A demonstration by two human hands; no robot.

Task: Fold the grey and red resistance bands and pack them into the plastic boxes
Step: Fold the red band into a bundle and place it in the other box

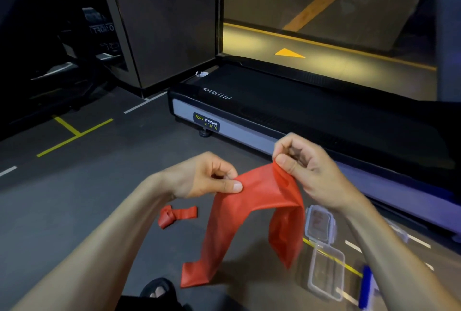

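The long red rubber resistance band [249,213] hangs in the air over the dark gym floor [87,198], draped in an arch between the person's two hands. The left hand [207,177] pinches one stretch of its upper edge between thumb and curled fingers, and the right hand [301,163] pinches a bunched fold a little higher, so both hands are closed on the band. From the right hand a short tail drops free; from the left a longer run falls to a folded end that appears to touch the floor.

The band looks thin, light and limp: it sags under its own weight and creases wherever it is gripped. It will likely keep no fold unaided and may spring open, so each fold probably needs pinching flat across the full width. The rubber surface probably clings rather than slips, which favours a fingertip hold near the edges.

A second, smaller red band tied in a loose knot [177,215] lies on the floor just left of the hanging one. Two clear plastic boxes wait on the floor to the right: one closed with a clip lid [320,224], one open rectangular tub [326,270] nearer the person, with a blue object [366,288] beside it that cannot be identified. A black treadmill deck [274,111] stands beyond the hands. No grey band is in view.
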